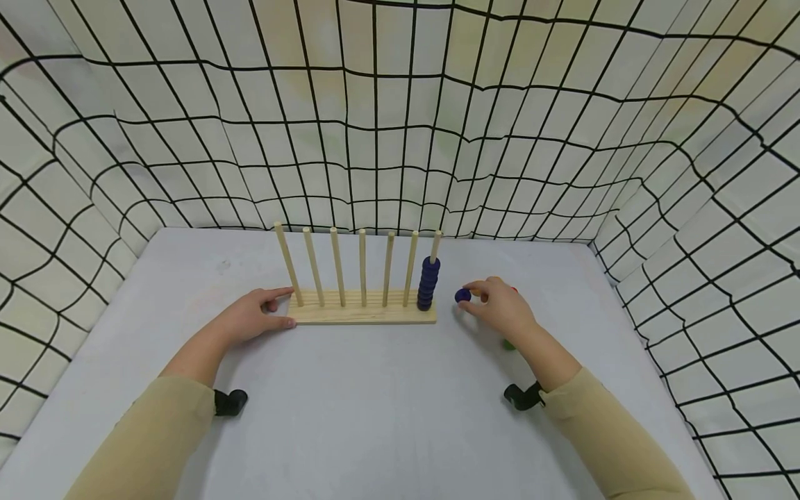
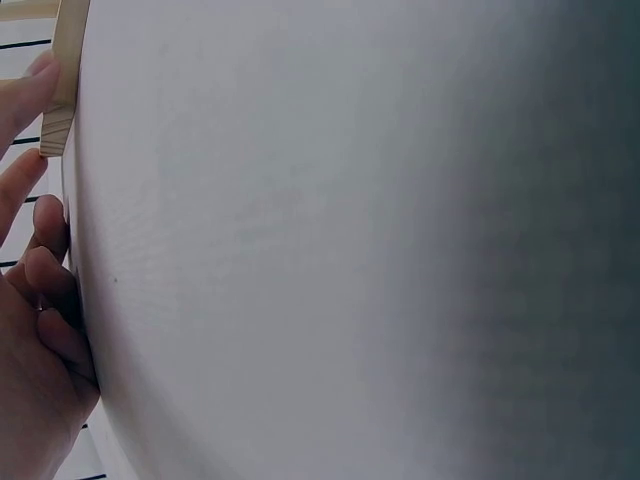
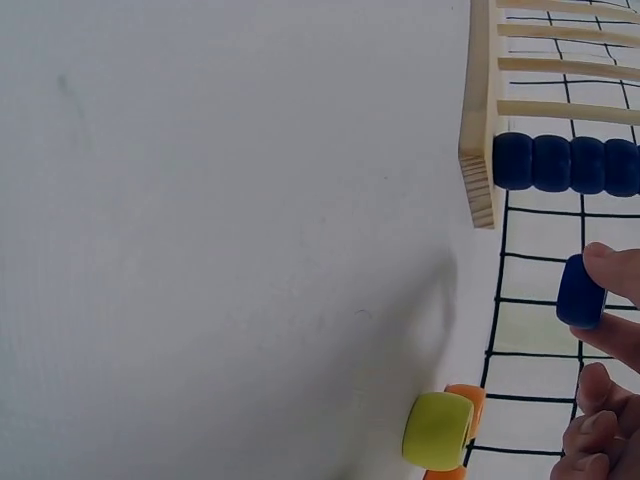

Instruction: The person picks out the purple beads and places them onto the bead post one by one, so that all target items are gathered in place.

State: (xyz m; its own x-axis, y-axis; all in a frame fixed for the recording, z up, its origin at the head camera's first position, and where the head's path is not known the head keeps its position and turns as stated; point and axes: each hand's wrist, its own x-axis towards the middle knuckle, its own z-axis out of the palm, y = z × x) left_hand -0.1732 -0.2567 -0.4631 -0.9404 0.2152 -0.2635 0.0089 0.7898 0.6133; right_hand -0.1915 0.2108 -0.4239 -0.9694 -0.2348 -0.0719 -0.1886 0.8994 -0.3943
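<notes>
A wooden peg stand (image 1: 362, 316) has several upright pegs in a row, and blue beads (image 1: 428, 283) are stacked on its rightmost peg. My left hand (image 1: 253, 318) holds the left end of its base, thumb at the front corner and index finger at the back. In the left wrist view only that base end (image 2: 68, 60) shows beside the fingers (image 2: 18, 190). My right hand (image 1: 503, 309) pinches a single blue bead (image 3: 581, 292) between thumb and finger, to the right of the stand and apart from it.
A yellow-green bead (image 3: 438, 432) and orange beads (image 3: 476, 400) lie on the white table (image 1: 350, 403) near the right hand, partly hidden by it in the head view. Black netting (image 1: 375, 146) over pale walls surrounds the table's back and sides.
</notes>
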